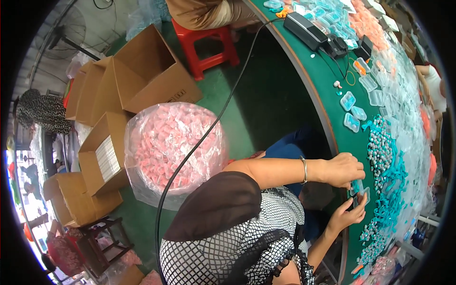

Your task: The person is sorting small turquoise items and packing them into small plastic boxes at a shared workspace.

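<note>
A: Head view, obs. Left hand [343,169] and right hand [349,214] close together at the edge of the green table [327,90]. Both pinch one small clear case [359,191] with a teal piece inside, held between them just over the table edge.

B: Handling est.?

A: Looks v. light, thin stiff plastic, prob. slick and easy to crack if squeezed. Best taken by the rims w/ fingertips, as it sits now. Judgement only.

B: Appearance?

A: Transparent, small, roughly rectangular, teal insert. Too small to tell if lid is shut.

B: Surroundings?

A: Teal corded pieces [392,199] in a heap just beside the hands, more clear cases [351,121] farther along the table. Bag of pink parts [173,147] on the floor, well apart.
</note>
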